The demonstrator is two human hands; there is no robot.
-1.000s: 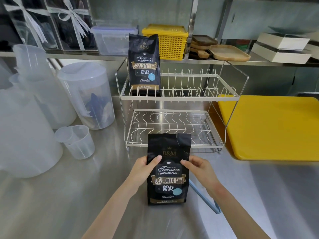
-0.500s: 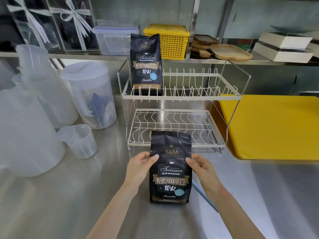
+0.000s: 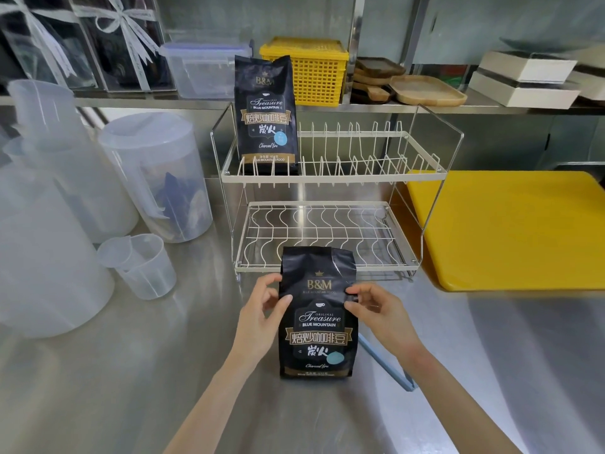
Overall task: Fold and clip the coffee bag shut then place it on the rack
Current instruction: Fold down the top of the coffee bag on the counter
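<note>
A black coffee bag (image 3: 317, 335) stands upright on the steel counter, just in front of the white wire rack (image 3: 327, 178). My left hand (image 3: 260, 314) pinches its left edge below the top, thumb on the front. My right hand (image 3: 381, 314) pinches the right edge at the same height. The bag's top is unfolded and stands up. A pale blue clip (image 3: 389, 365) lies on the counter behind the bag to the right, partly hidden by my right wrist. A second, similar coffee bag (image 3: 265, 116) stands on the rack's upper tier at the left.
Translucent plastic jugs (image 3: 157, 175) and a small measuring cup (image 3: 140, 265) crowd the counter at left. A yellow cutting board (image 3: 510, 227) lies right of the rack. A shelf behind holds a yellow basket (image 3: 314, 70), wooden trays (image 3: 425, 90) and boxes.
Both hands have slid up the bag's sides from the middle to just below the top. The bag still stands in the same spot.
</note>
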